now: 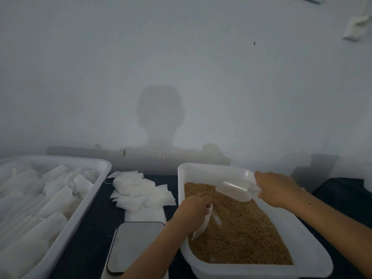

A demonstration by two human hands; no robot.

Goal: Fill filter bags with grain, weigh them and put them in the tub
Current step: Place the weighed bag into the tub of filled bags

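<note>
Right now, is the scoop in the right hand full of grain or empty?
Empty, as far as the view shows: the scoop in the right hand looks clear white inside, with no brown, held above the grain.

No readable text, labels, numbers or signs anywhere

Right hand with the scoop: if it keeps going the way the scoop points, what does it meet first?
Probably the grain. The right hand aims the scoop left and slightly down, toward the left hand holding a filter bag; depth unclear.
</note>
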